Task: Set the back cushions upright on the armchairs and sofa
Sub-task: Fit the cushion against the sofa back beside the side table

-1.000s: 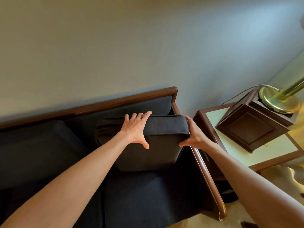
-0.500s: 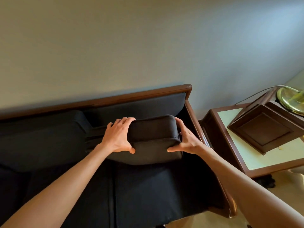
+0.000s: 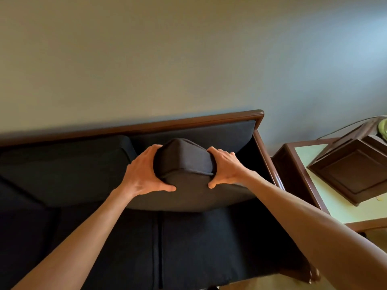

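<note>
A dark grey back cushion point(image 3: 186, 164) stands at the right end of the dark sofa point(image 3: 205, 243), leaning against the padded backrest below the brown wooden top rail point(image 3: 188, 121). My left hand point(image 3: 144, 172) grips the cushion's top left side, thumb on the front face and fingers over the top. My right hand point(image 3: 226, 167) grips its top right side the same way. Another dark back cushion point(image 3: 62, 170) stands upright to the left, touching the one I hold.
The wooden armrest point(image 3: 270, 164) closes the sofa's right end. Beyond it a side table point(image 3: 326, 204) with a pale green top carries a dark wooden box point(image 3: 354, 170) and a brass lamp base point(image 3: 383, 126). A plain wall rises behind the sofa.
The cushion has moved back toward the backrest and my hands have drawn closer together on its top. The view has shifted left, so the side table sits further right.
</note>
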The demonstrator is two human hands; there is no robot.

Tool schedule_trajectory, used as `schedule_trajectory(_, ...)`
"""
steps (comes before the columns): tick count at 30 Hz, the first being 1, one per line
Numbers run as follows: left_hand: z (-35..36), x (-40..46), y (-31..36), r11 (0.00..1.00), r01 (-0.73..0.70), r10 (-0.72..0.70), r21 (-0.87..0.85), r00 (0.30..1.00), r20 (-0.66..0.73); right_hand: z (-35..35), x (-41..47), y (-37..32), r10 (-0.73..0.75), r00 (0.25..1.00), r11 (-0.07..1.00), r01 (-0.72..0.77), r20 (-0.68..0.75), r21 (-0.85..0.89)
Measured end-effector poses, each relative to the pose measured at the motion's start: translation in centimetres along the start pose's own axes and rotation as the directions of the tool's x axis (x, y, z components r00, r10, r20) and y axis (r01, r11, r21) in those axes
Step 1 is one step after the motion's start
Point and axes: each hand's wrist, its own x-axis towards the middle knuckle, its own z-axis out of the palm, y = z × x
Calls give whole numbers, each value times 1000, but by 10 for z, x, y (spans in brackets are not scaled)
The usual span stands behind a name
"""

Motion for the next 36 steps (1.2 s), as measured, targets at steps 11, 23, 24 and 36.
schedule_trajectory(11,66,-45,-102,935,327,-306,-137,940,152,96,3,-27,-69,995,986,80,77,-144)
schedule_trajectory(23,115,-19,-77,855,136,-286,501,929,235,112,-19,29,25,986,940,32,162,-340)
schedule_trajectory(24,120,-17,-74,854,79,-234,515,941,243,111,-20,31,20,986,931,42,166,-363)
schedule_trajectory(36,113,66,-47,908,16,-134,420,959,252,53,35,83,2,993,896,51,119,-441)
